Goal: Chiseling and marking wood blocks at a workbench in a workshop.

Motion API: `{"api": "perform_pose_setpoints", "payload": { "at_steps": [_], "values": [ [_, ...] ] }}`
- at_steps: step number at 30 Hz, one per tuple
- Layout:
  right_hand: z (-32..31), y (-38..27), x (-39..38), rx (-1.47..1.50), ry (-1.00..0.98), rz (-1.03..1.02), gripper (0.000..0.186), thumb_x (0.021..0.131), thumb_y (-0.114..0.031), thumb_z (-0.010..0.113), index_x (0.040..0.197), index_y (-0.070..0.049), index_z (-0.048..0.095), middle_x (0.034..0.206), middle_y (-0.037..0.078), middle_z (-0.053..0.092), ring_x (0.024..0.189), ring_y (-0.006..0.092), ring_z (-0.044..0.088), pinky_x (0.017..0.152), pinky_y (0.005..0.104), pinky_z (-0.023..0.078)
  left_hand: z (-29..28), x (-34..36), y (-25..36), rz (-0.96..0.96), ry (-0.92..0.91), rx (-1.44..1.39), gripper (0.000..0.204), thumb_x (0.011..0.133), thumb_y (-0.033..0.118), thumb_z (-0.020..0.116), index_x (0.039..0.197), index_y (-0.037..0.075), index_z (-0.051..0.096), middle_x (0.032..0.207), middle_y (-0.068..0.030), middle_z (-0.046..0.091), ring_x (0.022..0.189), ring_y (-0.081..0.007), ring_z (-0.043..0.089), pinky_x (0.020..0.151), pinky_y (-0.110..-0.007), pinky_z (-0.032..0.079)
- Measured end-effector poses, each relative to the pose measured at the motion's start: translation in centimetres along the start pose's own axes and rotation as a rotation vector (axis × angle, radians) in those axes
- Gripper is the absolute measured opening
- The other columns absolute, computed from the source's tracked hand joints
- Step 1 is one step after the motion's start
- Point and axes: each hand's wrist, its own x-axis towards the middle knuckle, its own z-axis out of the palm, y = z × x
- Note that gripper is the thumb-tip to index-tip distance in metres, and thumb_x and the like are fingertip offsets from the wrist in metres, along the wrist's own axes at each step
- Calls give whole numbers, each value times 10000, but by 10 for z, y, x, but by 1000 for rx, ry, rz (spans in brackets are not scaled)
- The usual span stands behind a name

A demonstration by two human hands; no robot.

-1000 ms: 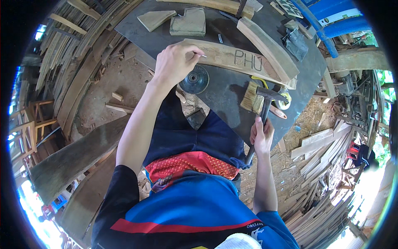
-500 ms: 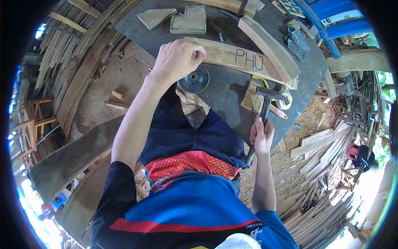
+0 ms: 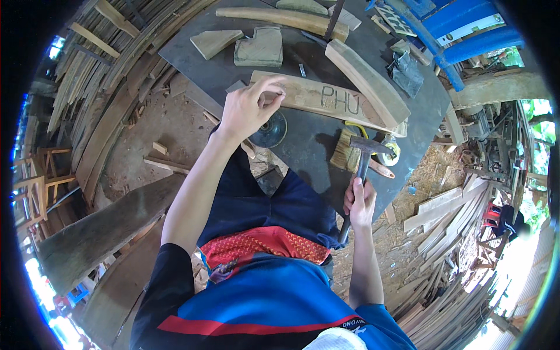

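Hammer (image 3: 363,164) in right hand (image 3: 361,202), left hand (image 3: 247,112) near lettered board (image 3: 304,97)

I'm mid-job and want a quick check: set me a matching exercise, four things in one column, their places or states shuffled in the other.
1. Hammer
2. Brush
3. Disc
4. Lettered board

A. Dark and round, by the table's near edge
B. Partly covered by a thick wooden piece
C. Held in the right hand
D. Pale-bristled, seen partly behind the tool in hand

Pairs: 1-C, 2-D, 3-A, 4-B
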Motion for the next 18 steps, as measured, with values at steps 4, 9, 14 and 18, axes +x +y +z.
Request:
{"api": "perform_pose_setpoints", "payload": {
  "at_steps": [4,9,14,18],
  "values": [
    [0,1,1,-11,-9,9,411,1035,-480,499,959,-76,481,605,-35,387,432,51,358,358,230,303,2,0,0,-49,31,-50,373,841,149,750,1192,171,625,869,67,750,503,-111,562,504,-255,489],
    [11,-19,0,-103,48,-31,362,1051,-413,496,931,-71,504,608,-30,437,440,45,391,369,221,308,7,-8,-2,-43,49,-94,404,835,143,754,1217,176,626,867,53,749,511,-117,571,505,-261,492],
    [32,-68,7,-366,-13,-417,238,1049,-229,535,899,-44,532,603,-32,473,464,30,401,417,206,293,6,-12,-6,-45,66,-36,277,830,144,761,1101,162,706,872,23,743,551,-147,608,532,-272,510],
    [47,-91,20,-401,-3,-652,211,1058,-213,498,975,-22,530,653,-9,494,530,44,433,471,214,320,5,-8,5,-37,65,-111,133,846,164,752,976,138,761,898,-19,730,660,-188,672,603,-301,547]
  ]
}}
